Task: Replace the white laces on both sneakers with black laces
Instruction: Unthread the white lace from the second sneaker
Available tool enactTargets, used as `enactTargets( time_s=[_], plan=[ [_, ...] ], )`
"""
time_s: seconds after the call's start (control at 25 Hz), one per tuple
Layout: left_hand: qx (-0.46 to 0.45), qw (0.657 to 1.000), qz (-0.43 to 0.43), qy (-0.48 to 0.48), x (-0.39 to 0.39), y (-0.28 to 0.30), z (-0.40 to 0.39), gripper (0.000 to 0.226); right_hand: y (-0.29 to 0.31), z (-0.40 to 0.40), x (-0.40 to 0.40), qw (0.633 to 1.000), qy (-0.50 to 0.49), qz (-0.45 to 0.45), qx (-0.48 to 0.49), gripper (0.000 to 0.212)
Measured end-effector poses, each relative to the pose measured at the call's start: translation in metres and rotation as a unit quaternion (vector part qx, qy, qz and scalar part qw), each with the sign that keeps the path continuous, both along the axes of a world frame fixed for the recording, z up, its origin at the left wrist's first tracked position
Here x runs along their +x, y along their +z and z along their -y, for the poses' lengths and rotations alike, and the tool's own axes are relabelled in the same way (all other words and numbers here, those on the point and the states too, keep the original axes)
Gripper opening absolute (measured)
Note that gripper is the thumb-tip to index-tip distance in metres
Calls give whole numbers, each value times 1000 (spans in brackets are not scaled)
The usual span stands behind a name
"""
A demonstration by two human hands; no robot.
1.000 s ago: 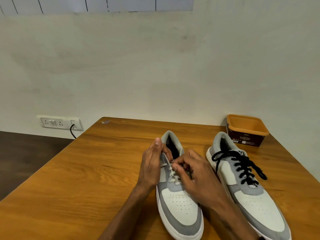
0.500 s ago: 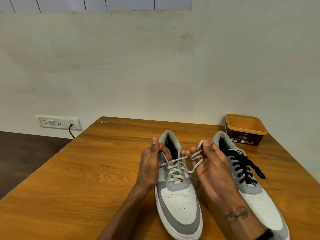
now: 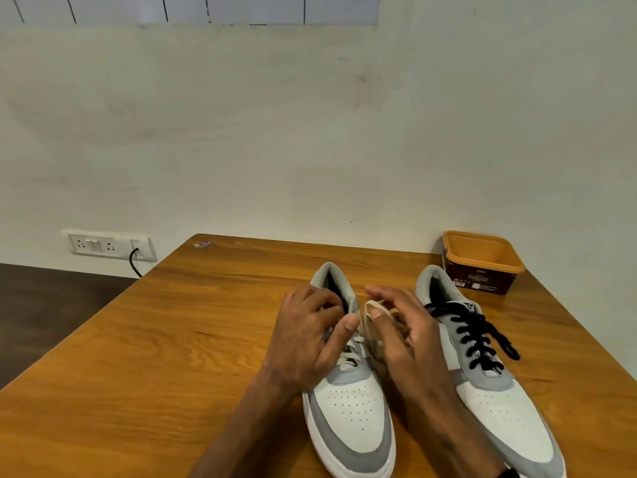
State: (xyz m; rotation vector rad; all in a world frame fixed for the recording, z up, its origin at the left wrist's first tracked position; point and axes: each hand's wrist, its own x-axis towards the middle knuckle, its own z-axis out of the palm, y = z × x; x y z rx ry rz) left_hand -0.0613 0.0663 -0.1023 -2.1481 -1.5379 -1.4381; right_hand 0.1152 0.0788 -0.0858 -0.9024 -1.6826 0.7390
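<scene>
White lace (image 3: 374, 307) in right grip (image 3: 408, 334)

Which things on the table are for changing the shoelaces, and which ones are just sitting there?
For the job:
- left sneaker, partly threaded with the white lace
- right sneaker, wearing the black lace
- left hand on the left sneaker
- right hand, holding the white lace

Just sitting there:
- orange tub
- wall socket
- small scrap at the table's far corner
</scene>
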Motion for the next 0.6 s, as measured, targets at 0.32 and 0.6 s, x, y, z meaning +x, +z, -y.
enactTargets(
  time_s=[0.32, 0.6],
  plan=[
    [-103, 977, 186, -34, 5, 17, 2, 61, -6, -5, 1, 959, 53, 251, 117, 65],
    [-200, 846, 468, -159, -7, 33, 8, 76, -12, -8, 0, 948, 17, 281, 148, 63]
  ],
)
